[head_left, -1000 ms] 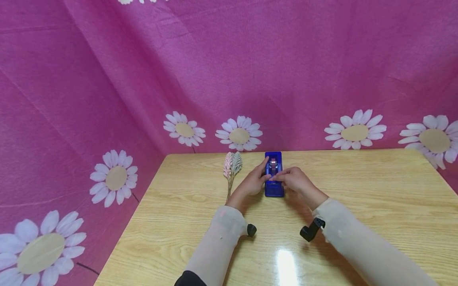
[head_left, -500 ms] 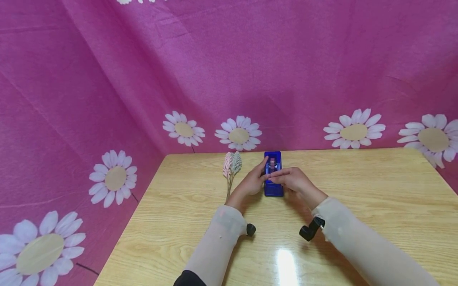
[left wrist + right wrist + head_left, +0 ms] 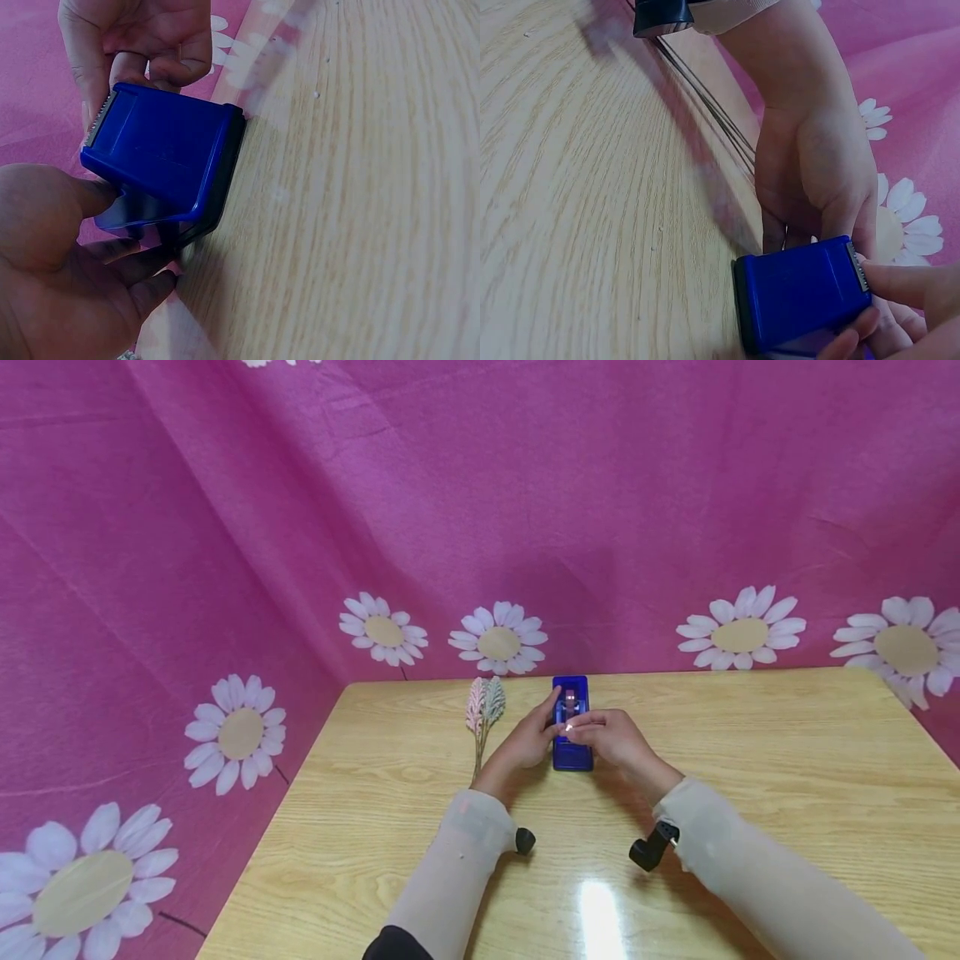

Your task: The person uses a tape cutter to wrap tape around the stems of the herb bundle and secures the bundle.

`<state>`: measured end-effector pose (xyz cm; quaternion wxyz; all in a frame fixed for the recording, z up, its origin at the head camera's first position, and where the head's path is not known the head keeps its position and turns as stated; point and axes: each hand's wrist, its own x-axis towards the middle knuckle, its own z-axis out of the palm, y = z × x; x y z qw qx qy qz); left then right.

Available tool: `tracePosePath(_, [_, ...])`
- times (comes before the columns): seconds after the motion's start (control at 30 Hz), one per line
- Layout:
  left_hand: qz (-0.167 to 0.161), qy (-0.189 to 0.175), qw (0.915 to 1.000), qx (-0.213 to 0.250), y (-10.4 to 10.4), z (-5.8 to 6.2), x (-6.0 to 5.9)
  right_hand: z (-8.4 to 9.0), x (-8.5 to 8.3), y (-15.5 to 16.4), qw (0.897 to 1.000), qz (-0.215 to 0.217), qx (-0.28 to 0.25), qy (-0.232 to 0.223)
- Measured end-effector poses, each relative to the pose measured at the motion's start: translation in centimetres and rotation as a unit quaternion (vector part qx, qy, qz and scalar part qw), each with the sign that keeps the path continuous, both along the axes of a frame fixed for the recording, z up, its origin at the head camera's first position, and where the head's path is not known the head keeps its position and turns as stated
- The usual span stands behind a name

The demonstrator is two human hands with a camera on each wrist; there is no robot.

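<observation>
A blue tape dispenser (image 3: 573, 758) stands on the wooden table (image 3: 750, 760) near its far edge, with a tape roll (image 3: 571, 699) in its top. My left hand (image 3: 528, 743) grips the dispenser's left side, thumb against the wall (image 3: 165, 157). My right hand (image 3: 618, 739) reaches over the top, and its fingertips pinch a shiny bit of tape (image 3: 568, 727). In the right wrist view a right fingertip (image 3: 900, 281) sits at the serrated cutter of the dispenser (image 3: 802, 292), with the left hand (image 3: 817, 165) behind it.
A small sprig of pale artificial leaves (image 3: 486, 703) on thin wire stems (image 3: 705, 105) lies just left of my left hand. A pink cloth with white daisies (image 3: 498, 643) hangs behind and to the left of the table.
My right hand's fingertips have crept slightly away from me along the dispenser's top. The left hand and the dispenser have stayed in place.
</observation>
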<state>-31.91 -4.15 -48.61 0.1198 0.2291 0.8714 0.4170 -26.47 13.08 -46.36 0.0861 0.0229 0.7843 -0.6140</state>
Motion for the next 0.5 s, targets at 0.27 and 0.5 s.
tracePosePath(0.27, [-0.003,0.0,1.0,-0.002,-0.07,-0.11,-0.09,-0.11,-0.1,0.06,1.0,-0.004,-0.006,0.002])
tracePosePath(0.5, [-0.007,0.009,0.9999,-0.008,-0.12,-0.05,-0.04,-0.02,-0.09,0.15,0.999,-0.009,-0.034,-0.014])
